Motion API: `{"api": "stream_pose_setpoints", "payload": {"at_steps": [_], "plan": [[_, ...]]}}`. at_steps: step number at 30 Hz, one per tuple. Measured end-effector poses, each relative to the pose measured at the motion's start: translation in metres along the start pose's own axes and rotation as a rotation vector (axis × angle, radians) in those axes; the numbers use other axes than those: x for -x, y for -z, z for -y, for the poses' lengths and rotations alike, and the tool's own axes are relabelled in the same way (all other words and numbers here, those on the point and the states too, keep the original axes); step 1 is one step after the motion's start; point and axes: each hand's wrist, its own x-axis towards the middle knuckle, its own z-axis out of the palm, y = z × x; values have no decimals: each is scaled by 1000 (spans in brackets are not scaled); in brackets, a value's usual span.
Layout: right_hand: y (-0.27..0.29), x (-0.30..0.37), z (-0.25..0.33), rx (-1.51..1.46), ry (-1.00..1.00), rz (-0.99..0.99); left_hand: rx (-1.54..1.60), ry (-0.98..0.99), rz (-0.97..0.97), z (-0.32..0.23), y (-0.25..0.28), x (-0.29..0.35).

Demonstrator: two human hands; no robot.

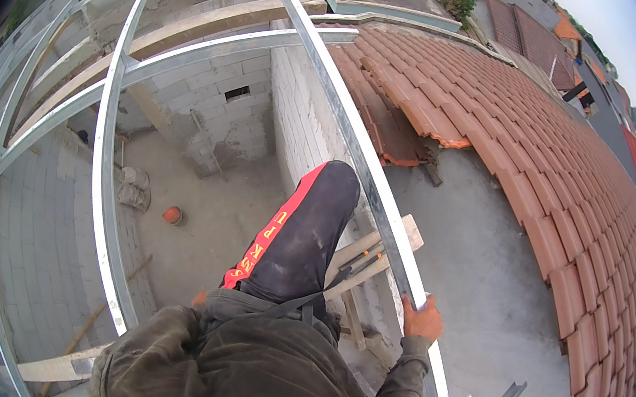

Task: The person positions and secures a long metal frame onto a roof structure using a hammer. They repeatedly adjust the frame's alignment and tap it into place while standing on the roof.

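My right hand [422,321] is wrapped around a silvery metal roof beam [403,255], which runs from the far edge down past my right side. Only a bit of my left hand [200,298] shows beside my thigh; the dark sleeve hides its fingers and whatever they touch. My bent leg [309,220], in black trousers with a red stripe, reaches forward against the inside of this beam. Under the beam, beside my knee, lies a wooden board [411,234]. Small orange-and-black items [367,255] rest there, too small to name.
More metal beams [106,146] and a cross beam [218,48] span the drop left and ahead. Far below, an orange bucket [173,216] and pale sacks [133,187] stand on the concrete floor [215,240]. A tiled roof [503,142] slopes away at right, with a broken edge.
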Motion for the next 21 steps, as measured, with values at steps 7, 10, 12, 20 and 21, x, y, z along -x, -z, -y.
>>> {"api": "stream_pose_setpoints", "payload": {"at_steps": [7,10,12,20,21], "plan": [[-1,1,4,28,-8,-11,102,19,-66,2,-3,1],[1,2,15,13,-47,16,182,68,-129,8,-9,9],[-9,3,8,29,-9,-14,220,56,-138,6,-9,5],[-34,-3,-29,132,38,17,283,67,-99,-13,-17,12],[-49,-6,-41,134,65,-11,293,91,-90,-8,-20,23]]}}
